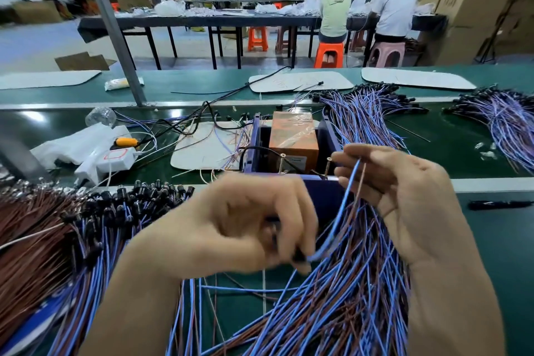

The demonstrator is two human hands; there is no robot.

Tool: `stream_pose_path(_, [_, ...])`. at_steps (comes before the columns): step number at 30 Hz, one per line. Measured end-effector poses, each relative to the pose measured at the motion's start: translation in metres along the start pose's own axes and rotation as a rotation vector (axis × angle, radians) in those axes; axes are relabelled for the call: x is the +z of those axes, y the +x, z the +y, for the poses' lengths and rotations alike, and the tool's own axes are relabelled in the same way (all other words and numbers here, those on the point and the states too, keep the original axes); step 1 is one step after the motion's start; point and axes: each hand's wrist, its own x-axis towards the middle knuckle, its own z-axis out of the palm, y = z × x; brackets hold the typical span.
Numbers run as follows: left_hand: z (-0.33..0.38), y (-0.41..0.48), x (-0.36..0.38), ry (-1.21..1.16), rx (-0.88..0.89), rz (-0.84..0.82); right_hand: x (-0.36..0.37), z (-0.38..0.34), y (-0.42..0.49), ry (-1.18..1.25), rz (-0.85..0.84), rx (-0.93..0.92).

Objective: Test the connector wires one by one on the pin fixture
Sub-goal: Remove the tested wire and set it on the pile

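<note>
- The green counter (505,240) holds big heaps of blue and brown wires (332,315).
- A blue box (326,196) sits behind the hands, with an orange box (291,136) inside it.
- The right hand (410,199) pinches the top of one blue wire (335,225), just by the blue box.
- The left hand (231,228), blurry, pinches its dark bottom end.

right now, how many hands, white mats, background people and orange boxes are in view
hands: 2, left hand and right hand, both holding one blue wire
white mats: 4
people in the background: 3
orange box: 1
total: 10
</note>
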Motion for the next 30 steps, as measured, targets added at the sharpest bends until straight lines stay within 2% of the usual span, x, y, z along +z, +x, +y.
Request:
stream_pose_path(3, [-0.007, 0.003, -0.005, 0.16, -0.311, -0.367, -0.001, -0.003, -0.002, 0.014, 0.02, -0.07])
stream_pose_path(4, [-0.013, 0.005, -0.007, 0.198, -0.4, -0.399, -0.001, -0.003, -0.003, -0.008, 0.008, -0.078])
stream_pose_path(6, [-0.025, 0.01, -0.005, 0.329, -0.501, -0.262, -0.001, -0.004, -0.005, -0.071, -0.06, -0.056])
stream_pose_path(8, [-0.035, 0.019, 0.0, 0.412, -0.53, 0.075, 0.0, -0.004, -0.008, -0.173, -0.144, 0.006])
stream_pose_path(10, [-0.041, 0.026, 0.003, 0.329, -0.491, 0.445, 0.003, -0.002, -0.009, -0.26, -0.211, 0.059])
stream_pose_path(12, [-0.045, 0.03, 0.003, 0.28, -0.411, 0.599, 0.006, 0.0, -0.009, -0.314, -0.226, 0.093])
stream_pose_path(20, [-0.046, 0.032, 0.006, 0.151, -0.297, 0.639, 0.002, 0.0, -0.008, -0.52, -0.3, 0.189])
stream_pose_path(26, [-0.053, 0.035, 0.0, -0.091, -0.103, 0.895, -0.002, 0.007, -0.007, -0.739, -0.517, 0.325])
stream_pose_path(28, [-0.055, 0.033, -0.003, -0.076, -0.109, 0.889, -0.003, 0.01, -0.007, -0.818, -0.583, 0.339])
stream_pose_path(30, [-0.056, 0.032, -0.003, 0.01, -0.187, 0.809, -0.003, 0.011, -0.006, -0.85, -0.573, 0.284])
